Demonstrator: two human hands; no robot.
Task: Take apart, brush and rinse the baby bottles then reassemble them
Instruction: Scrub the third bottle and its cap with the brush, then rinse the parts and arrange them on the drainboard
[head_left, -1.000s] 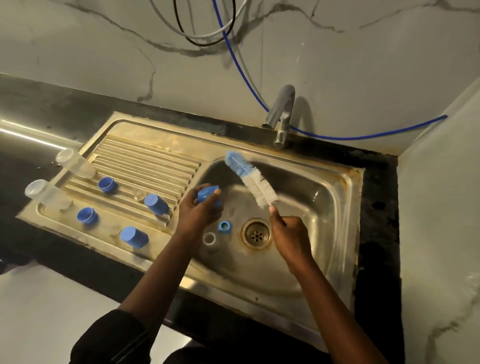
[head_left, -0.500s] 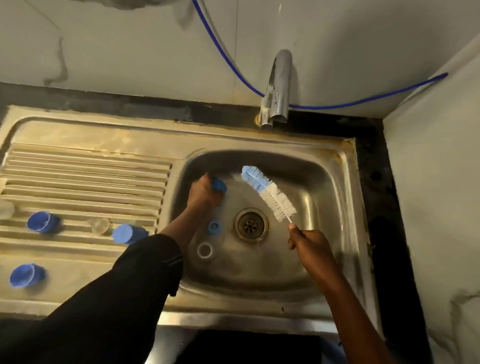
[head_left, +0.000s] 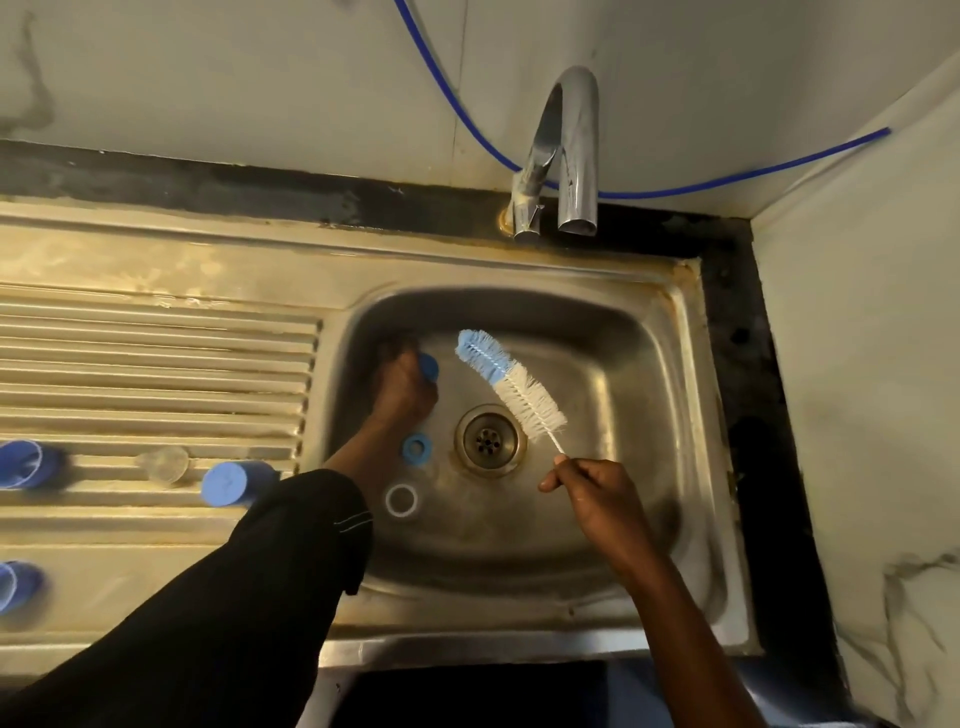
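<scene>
Brush (head_left: 511, 387) bristles point up over the drain (head_left: 487, 440) in the sink (head_left: 675, 364). The right hand (head_left: 597, 499) pinches its thin wire handle. The left hand (head_left: 405, 384) is curled round a blue cap (head_left: 428, 366) at the far left of the bowl. A blue ring (head_left: 416, 447) and a white ring (head_left: 401, 500) lie near the drain. The cap looks wet and could slip out, and the thin handle could twist.

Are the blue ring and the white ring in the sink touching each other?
Apart. The head view shows bare sink floor between the blue ring and the white ring.
</scene>
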